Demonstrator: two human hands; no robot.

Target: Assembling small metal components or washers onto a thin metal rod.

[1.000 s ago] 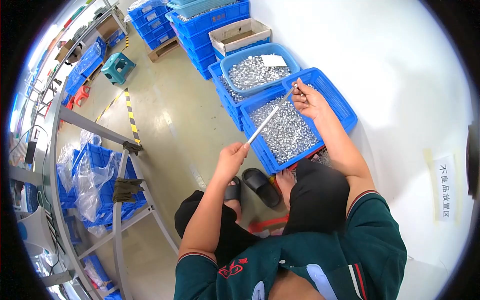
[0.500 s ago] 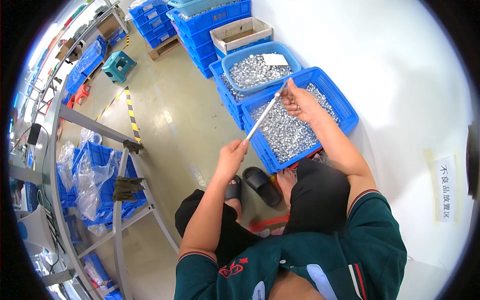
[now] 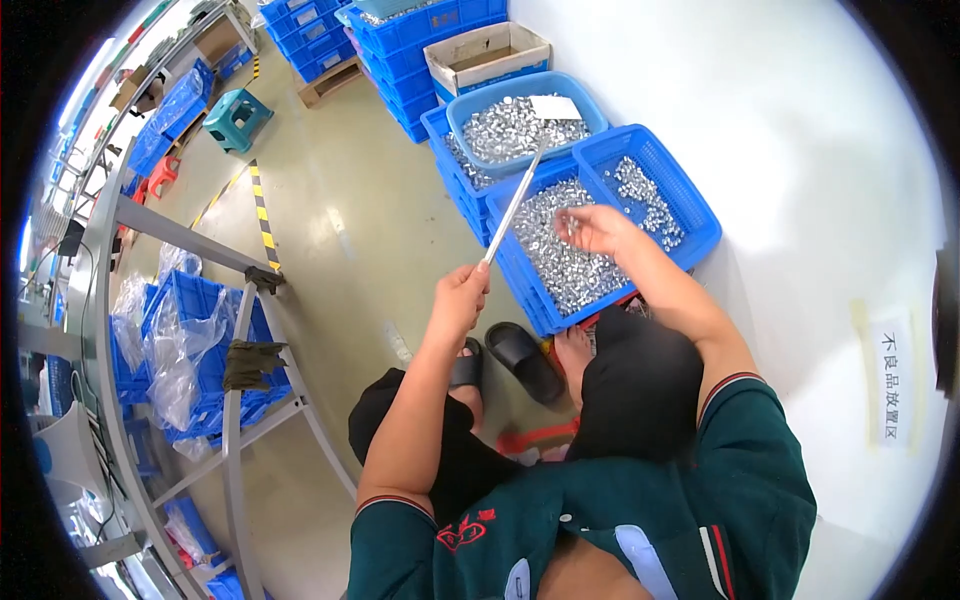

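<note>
White wall [image 3: 800, 130] along the right, smooth, faintly shadowed; paper sign [image 3: 889, 386] taped onto it. Grey-green floor [image 3: 380, 200], scuffed, streaked with pale reflections. Black-and-yellow tape [image 3: 263, 215] laid on floor, left of centre. Beyond: green stool [image 3: 237, 118], red stool [image 3: 163, 172] farther left. Wooden pallet [image 3: 328, 84] near the top, under blue crates [image 3: 325, 50]. Grey metal frame [image 3: 170, 230], slanting legs, left foreground. Bright glow [image 3: 92, 65] along left rim, source unclear.

The body I view remotely wears a dark green short-sleeved fabric shirt [image 3: 600, 492] with red-and-white striped sleeve cuffs [image 3: 727, 390], a red embroidered emblem [image 3: 462, 535], a small white button [image 3: 567, 518], pale blue collar strips [image 3: 642, 562] and black cloth trousers [image 3: 640, 385].
</note>
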